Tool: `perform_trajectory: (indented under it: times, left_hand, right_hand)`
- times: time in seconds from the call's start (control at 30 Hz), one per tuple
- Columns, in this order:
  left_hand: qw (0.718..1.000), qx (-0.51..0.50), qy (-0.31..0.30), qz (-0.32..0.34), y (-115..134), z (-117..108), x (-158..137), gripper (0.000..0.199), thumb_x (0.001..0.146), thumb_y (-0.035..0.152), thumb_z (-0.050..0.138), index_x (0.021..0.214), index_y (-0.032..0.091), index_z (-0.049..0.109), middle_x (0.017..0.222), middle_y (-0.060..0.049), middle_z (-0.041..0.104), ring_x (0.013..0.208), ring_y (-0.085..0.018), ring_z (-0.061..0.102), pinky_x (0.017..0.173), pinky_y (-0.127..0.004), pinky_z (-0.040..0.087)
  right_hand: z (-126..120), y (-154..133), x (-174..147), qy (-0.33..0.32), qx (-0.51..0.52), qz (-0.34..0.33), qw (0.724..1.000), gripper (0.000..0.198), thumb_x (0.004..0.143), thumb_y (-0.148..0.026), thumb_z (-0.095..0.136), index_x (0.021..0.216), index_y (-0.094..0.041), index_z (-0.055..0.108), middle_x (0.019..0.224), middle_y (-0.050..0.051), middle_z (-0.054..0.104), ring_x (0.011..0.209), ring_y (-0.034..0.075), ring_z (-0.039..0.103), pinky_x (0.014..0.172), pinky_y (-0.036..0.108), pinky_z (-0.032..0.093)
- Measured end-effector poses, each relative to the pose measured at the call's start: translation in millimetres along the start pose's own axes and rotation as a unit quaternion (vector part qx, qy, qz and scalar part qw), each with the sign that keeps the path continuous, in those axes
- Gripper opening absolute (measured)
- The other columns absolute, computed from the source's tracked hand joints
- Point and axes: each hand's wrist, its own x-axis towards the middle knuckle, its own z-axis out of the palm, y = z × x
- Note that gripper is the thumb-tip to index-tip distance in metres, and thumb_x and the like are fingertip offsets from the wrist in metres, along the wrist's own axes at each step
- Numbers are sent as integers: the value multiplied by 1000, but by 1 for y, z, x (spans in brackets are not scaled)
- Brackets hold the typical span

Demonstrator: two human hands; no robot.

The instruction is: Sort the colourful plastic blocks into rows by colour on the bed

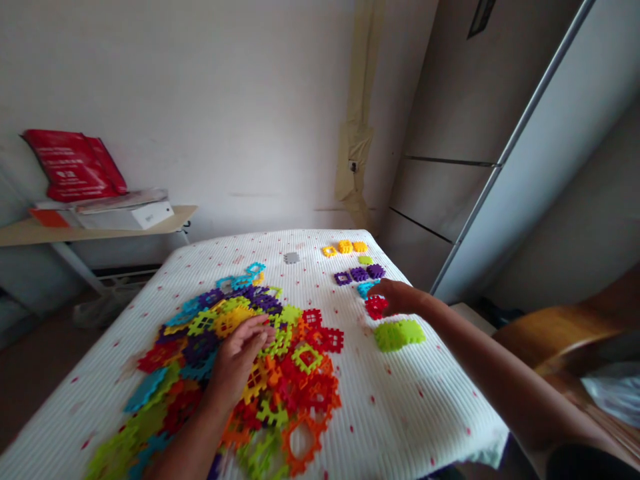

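Note:
My left hand (pixel 245 341) hovers over or rests on a big heap of plastic interlocking building tiles (pixel 200 353), its fingers loosely bent and the thumb apart from them; I see nothing held in it. Toward the table's right side, my right hand (pixel 399 297) closes its fingers about a red interlocking tile (pixel 376 307); whether that tile is loose or part of a stack is hidden. Just behind the fingers lie blue tiles (pixel 367 288), partly covered by the hand. Nearer to me are lime-green tiles (pixel 399 335), stacked and overlapping.
Farther back stand purple tiles (pixel 359 274), a single lime-green tile (pixel 365 260) and yellow tiles (pixel 345 247) in small groups. A grey tile (pixel 291 257) lies apart on the white tablecloth (pixel 320 273). Boxes and a red bag (pixel 75 167) sit on a side shelf at left.

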Motion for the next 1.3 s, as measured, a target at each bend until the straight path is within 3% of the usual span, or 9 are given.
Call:
perform_trajectory:
  times: [0.23,0.5,0.73,0.93,1.1,1.2,1.3]
  left_hand:
    - [1000,8,1,4,-3,-1,1,50,66,44,66,106,16,58,87,-7,69,80,-21,65,77,-33,50]
    - [1000,4,-5,4,-5,-2,2,47,68,42,66,106,16,57,87,-7,68,81,-21,64,78,-32,50]
    - [1000,5,-14,4,-7,-2,2,46,71,41,64,108,16,55,89,-6,68,82,-19,63,79,-31,49]
    - [1000,3,-15,-1,-7,-2,2,46,71,41,64,108,15,54,89,-6,67,82,-18,63,78,-30,49]
    - [1000,2,-19,2,-5,-1,2,47,70,41,64,108,15,54,88,-5,67,81,-18,63,78,-30,49]
    - [1000,2,-12,-1,-5,-1,2,47,69,41,64,107,15,54,87,-5,67,81,-18,63,78,-29,50]
    - [1000,1,-11,-1,-6,-2,3,47,69,41,64,107,14,55,89,-6,67,81,-18,63,77,-30,50]
  right_hand:
    - [14,4,-5,-12,-15,15,1000,51,62,-23,68,113,-23,60,102,7,63,95,24,57,76,31,44]
    - [17,3,-4,-15,-28,16,999,48,66,-30,67,113,-23,59,107,9,63,100,25,57,80,32,45]
    - [19,1,-1,-14,-1,1,1000,43,66,-22,67,108,-18,62,111,10,63,100,26,58,82,33,46]
    - [9,5,-1,8,32,12,999,51,63,-18,69,113,-19,59,116,9,61,103,24,58,87,33,45]
    - [-11,-37,13,70,83,-27,994,33,71,-12,60,104,-17,63,101,7,67,87,18,62,78,28,47]
    - [-9,-74,34,85,76,-71,991,32,74,-9,55,104,-17,63,108,7,65,94,18,61,82,29,45]
    - [1,-100,59,60,50,-94,993,36,74,-12,58,110,-17,61,114,10,63,101,21,58,84,31,46]
